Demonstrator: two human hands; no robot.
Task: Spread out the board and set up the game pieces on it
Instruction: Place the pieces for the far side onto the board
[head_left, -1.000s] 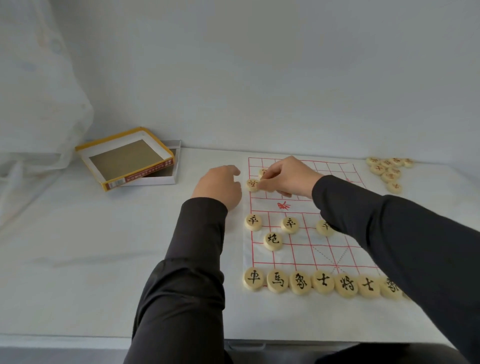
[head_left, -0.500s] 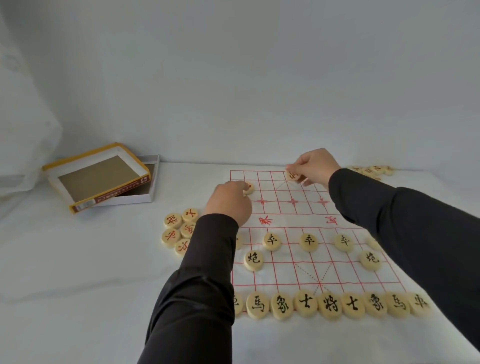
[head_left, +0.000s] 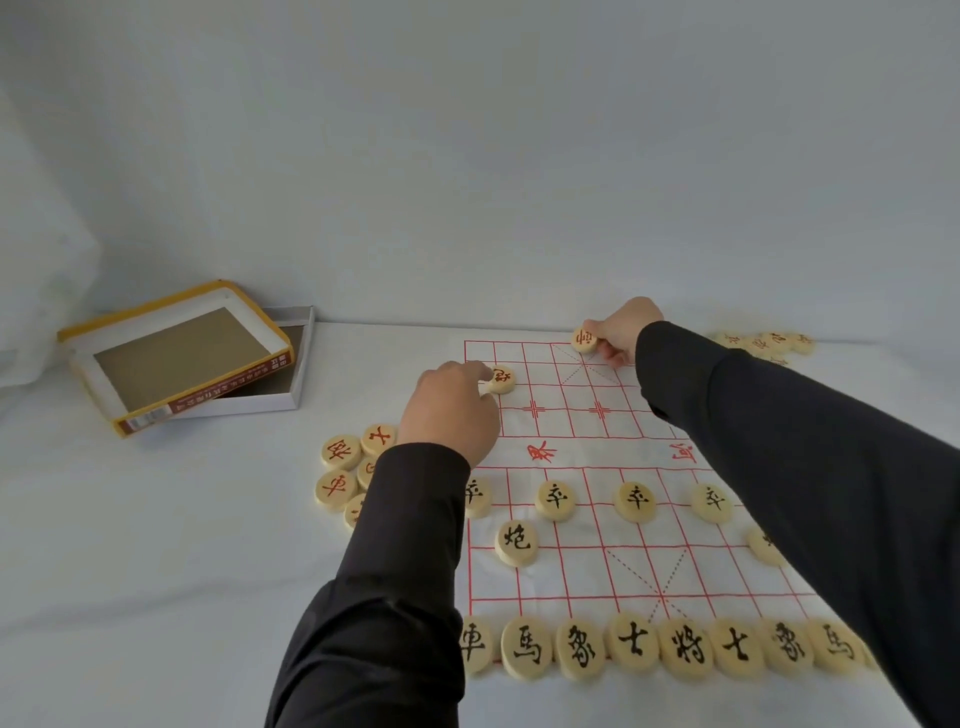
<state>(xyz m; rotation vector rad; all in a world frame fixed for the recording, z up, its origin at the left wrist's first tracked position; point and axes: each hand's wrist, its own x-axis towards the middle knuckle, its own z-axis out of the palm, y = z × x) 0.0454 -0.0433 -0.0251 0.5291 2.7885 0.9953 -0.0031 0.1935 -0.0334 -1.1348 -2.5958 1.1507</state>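
Head view: the board (head_left: 571, 452), a white sheet with a red grid, lies flat on the white counter (head_left: 156, 571).

The left hand (head_left: 449, 415) reaches over the board's left edge. Its curled fingers touch the left side of the left piece (head_left: 502, 379), a red-marked disc lying flat on the far-left part of the grid. Whether they pinch it cannot be told.

The right hand (head_left: 623, 332) is at the middle of the board's far edge. It pinches the right piece (head_left: 585, 340), another red-marked disc, which is tilted with its face toward the camera.

A black row (head_left: 634, 642) of discs lines the near edge, side by side. Four black pawns (head_left: 556, 499) stand in a line farther up, and the left sleeve partly covers the leftmost one. A black cannon (head_left: 514, 540) sits between the two lines on the left.

A red cluster (head_left: 340, 451) lies on the counter just left of the board, partly under the left sleeve. A far cluster (head_left: 763, 343) lies beyond the right arm, off the board.

A white box (head_left: 298, 364) stands at the far left of the counter, and its yellow-edged lid (head_left: 176, 358) leans on it.
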